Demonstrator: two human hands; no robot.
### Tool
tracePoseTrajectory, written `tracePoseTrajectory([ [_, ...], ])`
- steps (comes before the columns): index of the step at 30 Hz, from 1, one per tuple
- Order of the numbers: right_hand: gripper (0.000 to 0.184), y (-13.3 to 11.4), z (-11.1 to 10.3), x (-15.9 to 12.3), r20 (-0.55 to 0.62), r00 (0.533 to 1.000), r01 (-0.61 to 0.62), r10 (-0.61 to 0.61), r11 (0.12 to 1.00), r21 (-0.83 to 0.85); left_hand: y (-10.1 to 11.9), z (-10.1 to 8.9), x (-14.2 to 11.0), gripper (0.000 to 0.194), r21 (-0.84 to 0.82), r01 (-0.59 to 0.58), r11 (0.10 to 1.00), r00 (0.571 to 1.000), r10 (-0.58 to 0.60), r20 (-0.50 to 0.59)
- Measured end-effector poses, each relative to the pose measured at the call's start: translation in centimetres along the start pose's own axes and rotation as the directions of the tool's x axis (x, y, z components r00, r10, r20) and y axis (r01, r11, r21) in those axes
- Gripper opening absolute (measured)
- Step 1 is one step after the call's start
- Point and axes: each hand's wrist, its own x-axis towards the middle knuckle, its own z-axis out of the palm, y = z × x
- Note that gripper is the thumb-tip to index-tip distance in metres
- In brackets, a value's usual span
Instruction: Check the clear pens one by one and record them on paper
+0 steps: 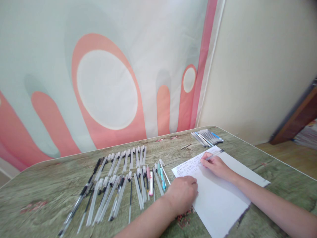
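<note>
The right hand (216, 166) pinches a pen (214, 155) in closed fingers over the far part of the paper (218, 205) at the table's (42, 185) right, and the sheet could skew if the left hand (182, 193), curled at its left edge, any hold hidden, presses too lightly or bumps the loose pens (139, 193).

soft, fairly bright, even light covers the scene. the white paper (213, 205) is among the palest areas, with a faint, soft-edged shadow beside the right hand (215, 165). the handwriting (187, 168) is too blurred to read. wide-angle stretching distorts the counter (34, 188); the right edge looks smeared, its top corner dark.
</note>
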Motion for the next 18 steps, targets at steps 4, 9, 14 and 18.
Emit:
tracePoseTrajectory([
  [4,0.02,0.07,-0.03,-0.01,0.011,1.0,0.018,-0.018,0.999,-0.031,-0.03,0.05,-0.01,0.025,-0.002,0.003,1.0,1.0,-0.003,-0.005],
  [9,0.021,0.64,0.04,0.13,0.009,1.0,0.013,-0.012,0.998,-0.059,-0.08,0.2,0.0,0.025,-0.001,0.008,1.0,1.0,-0.008,-0.004],
  [14,0.02,0.64,0.05,0.12,0.009,0.999,0.033,-0.032,0.997,-0.075,-0.11,0.22,0.02,0.026,-0.003,0.009,1.0,1.0,-0.009,-0.007],
  [18,0.019,0.54,-0.03,0.07,0.014,0.999,0.039,-0.038,0.996,-0.082,-0.11,0.22,0.02,0.026,0.0,0.005,1.0,1.0,-0.005,-0.009],
])
